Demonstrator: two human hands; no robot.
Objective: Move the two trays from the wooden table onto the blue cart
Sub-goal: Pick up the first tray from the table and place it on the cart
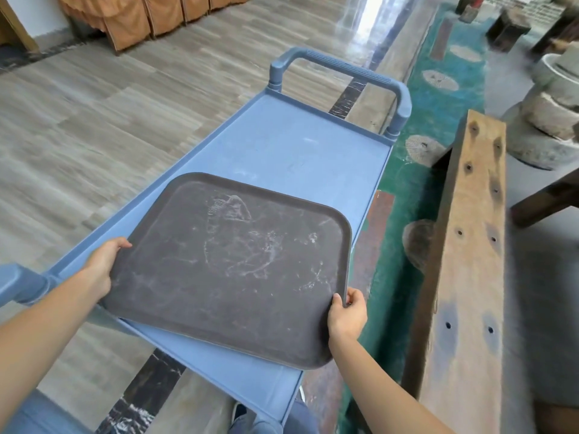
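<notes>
The person holds a dark grey rectangular plastic tray (pixel 228 264) over the near end of the blue plastic cart (pixel 291 145). The left hand (pixel 101 266) and right hand (pixel 346 314) grasp opposite edges with closed fingers, probably to keep it level while lowering.

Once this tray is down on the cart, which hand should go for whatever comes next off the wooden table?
Probably the right hand: the wooden table lies on its side, while the left hand is at the tray's far edge over the blue cart.
</notes>
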